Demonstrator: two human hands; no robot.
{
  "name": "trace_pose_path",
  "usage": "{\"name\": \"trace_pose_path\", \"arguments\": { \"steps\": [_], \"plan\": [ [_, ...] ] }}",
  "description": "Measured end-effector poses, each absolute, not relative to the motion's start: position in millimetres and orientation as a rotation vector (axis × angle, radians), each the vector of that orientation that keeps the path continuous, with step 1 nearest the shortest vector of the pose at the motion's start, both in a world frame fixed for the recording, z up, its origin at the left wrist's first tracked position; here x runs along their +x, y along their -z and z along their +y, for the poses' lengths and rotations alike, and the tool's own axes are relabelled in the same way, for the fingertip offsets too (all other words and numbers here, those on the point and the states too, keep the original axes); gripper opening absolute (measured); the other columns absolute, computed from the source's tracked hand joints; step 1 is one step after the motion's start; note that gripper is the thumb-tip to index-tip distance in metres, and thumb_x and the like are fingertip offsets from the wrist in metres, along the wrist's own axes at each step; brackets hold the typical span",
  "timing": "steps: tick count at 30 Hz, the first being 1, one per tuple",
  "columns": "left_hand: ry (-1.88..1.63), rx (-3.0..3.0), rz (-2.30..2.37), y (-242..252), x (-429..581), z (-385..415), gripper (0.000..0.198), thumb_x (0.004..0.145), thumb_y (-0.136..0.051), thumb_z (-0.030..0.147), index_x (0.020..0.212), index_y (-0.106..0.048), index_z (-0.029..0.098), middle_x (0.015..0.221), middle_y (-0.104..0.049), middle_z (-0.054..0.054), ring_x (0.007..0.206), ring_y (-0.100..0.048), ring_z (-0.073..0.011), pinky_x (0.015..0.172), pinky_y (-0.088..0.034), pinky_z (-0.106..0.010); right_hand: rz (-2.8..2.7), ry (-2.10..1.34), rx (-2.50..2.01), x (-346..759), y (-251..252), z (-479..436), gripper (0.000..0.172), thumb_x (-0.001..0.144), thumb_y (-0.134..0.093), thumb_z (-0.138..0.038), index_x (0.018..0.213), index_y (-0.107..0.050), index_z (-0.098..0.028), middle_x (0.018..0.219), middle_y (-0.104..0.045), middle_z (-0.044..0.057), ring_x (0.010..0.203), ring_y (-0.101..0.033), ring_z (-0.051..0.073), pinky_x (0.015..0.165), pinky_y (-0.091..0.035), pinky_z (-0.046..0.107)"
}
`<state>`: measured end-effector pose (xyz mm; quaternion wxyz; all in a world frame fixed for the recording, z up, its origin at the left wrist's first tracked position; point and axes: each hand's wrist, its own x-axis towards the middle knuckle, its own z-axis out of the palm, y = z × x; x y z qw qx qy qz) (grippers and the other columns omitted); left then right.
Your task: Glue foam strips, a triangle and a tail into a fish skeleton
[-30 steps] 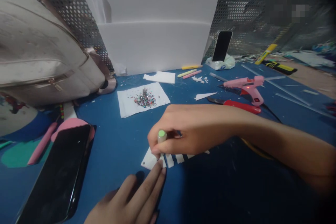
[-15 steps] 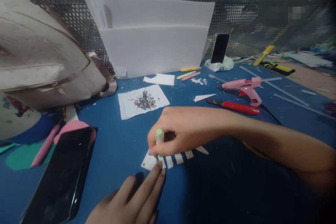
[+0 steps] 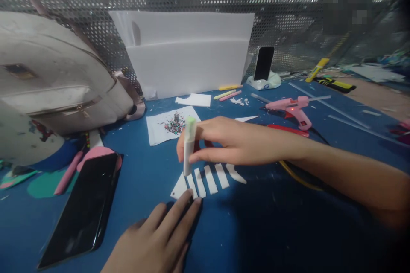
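Observation:
My right hand (image 3: 214, 140) grips a white marker (image 3: 189, 149) with a light green top end. It stands nearly upright, and its lower end meets the edge of a white triangular piece (image 3: 180, 187) with a small dark dot at its corner. To the right of that triangle several white strips (image 3: 210, 180) lie in a slanted row, ending in a pointed piece (image 3: 236, 174); together they form a fish-like outline. My left hand (image 3: 156, 234) has its fingers stretched out, the fingertips resting on the near ends of the leftmost strips.
Behind lie a paper (image 3: 155, 132) with colourful bits and a pink glue gun (image 3: 296, 108). Red-handled pliers (image 3: 288, 130) are partly hidden by my right arm. A black phone (image 3: 80, 209) and a pale backpack (image 3: 64, 68) are on the left. A white board (image 3: 188, 64) stands behind.
My right hand has lifted slightly, and the marker now shows more of its length above the white pieces. More of the strips are uncovered. The view has shifted a little.

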<state>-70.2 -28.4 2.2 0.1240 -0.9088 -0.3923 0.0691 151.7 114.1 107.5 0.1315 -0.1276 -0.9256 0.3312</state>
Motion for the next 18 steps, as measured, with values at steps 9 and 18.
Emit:
{"name": "trace_pose_path", "arguments": {
  "steps": [9,18],
  "plan": [
    [-0.158,-2.590,-1.042,-5.4,-49.4,-36.2,0.064,0.086,-0.046,0.008,0.149,-0.039,0.019,0.155,-0.039,-0.003,0.091,-0.067,-0.0195,0.053,-0.059,-0.028,-2.603,-0.920,-0.595,175.8,-67.1,118.7,0.018,0.103,-0.045,-0.024,0.102,-0.060,-0.013,0.105,-0.061,0.008,0.095,-0.056,0.017,0.088,-0.043,0.032],
    [-0.060,-2.560,-1.060,2.8,-47.6,-31.9,0.056,0.090,-0.041,0.010,0.146,-0.045,0.019,0.150,-0.046,0.001,0.081,-0.066,-0.0163,0.053,-0.058,-0.026,-2.432,-0.941,-0.599,159.9,-26.5,133.8,0.020,0.102,-0.045,-0.026,0.097,-0.060,-0.014,0.102,-0.060,0.007,0.095,-0.056,0.016,0.089,-0.044,0.033]
  ]
}}
